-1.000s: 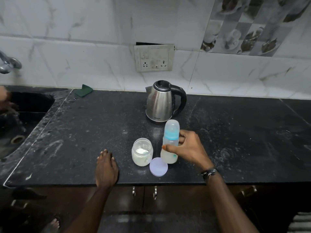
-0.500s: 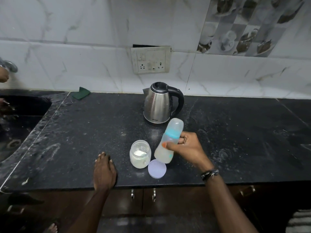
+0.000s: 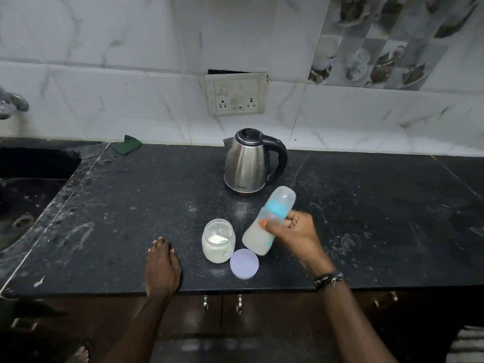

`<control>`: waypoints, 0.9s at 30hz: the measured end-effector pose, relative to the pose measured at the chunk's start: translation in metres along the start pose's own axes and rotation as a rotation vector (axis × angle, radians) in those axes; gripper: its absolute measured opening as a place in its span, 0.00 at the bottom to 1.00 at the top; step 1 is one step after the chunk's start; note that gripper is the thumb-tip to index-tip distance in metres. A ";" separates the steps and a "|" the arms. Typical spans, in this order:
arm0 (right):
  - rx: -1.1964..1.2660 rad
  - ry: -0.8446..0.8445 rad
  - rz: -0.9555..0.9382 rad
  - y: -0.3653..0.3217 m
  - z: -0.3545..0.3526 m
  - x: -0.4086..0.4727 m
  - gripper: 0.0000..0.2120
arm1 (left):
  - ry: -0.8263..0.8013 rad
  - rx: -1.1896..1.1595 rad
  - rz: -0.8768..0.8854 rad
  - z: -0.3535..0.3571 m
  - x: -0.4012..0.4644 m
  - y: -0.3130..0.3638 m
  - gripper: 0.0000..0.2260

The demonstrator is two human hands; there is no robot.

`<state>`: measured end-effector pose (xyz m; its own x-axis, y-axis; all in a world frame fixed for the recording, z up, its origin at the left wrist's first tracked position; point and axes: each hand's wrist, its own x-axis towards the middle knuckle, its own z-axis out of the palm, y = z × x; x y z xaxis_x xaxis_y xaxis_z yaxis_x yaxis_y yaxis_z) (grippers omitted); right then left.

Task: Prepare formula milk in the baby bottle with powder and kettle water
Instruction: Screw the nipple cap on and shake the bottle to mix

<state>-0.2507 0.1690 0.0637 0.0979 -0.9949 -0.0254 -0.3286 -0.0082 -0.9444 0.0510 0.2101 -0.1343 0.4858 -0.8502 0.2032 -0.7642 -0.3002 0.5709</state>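
My right hand [image 3: 293, 231] grips the baby bottle [image 3: 258, 238] around its middle. The bottle has a clear cap and a blue ring, holds milky liquid, and tilts with its top toward the upper right, lifted off the black counter [image 3: 131, 205]. Just left of it stands an open glass jar of white powder [image 3: 218, 241], with its lilac lid [image 3: 244, 263] lying flat in front. The steel kettle [image 3: 247, 163] with a black handle stands behind, lid closed. My left hand [image 3: 162, 265] lies flat on the counter's front edge, fingers together, holding nothing.
A dark sink [image 3: 28, 189] is set into the counter at the left, with a tap [image 3: 11, 104] above it. A green cloth [image 3: 129, 144] lies by the wall. A socket plate [image 3: 237, 94] sits on the tiled wall. Cabinet handles [image 3: 222, 301] show below the counter.
The bottle stood upright on the counter a second ago; my right hand has lifted it and tipped it further to the right. My left hand has stayed in place.
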 end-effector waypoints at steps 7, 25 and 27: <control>-0.096 -0.033 -0.025 0.002 -0.004 -0.001 0.13 | 0.002 -0.011 -0.006 -0.002 -0.001 0.002 0.12; -0.162 -0.041 0.047 0.001 0.007 -0.001 0.18 | 0.000 0.007 0.003 0.000 -0.004 0.000 0.12; -0.216 -0.091 0.104 0.001 0.004 0.001 0.19 | 0.005 0.009 0.007 0.000 -0.003 -0.002 0.12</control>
<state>-0.2471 0.1686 0.0611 0.1345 -0.9784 -0.1571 -0.5336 0.0621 -0.8434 0.0508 0.2127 -0.1362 0.4824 -0.8501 0.2114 -0.7716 -0.2981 0.5619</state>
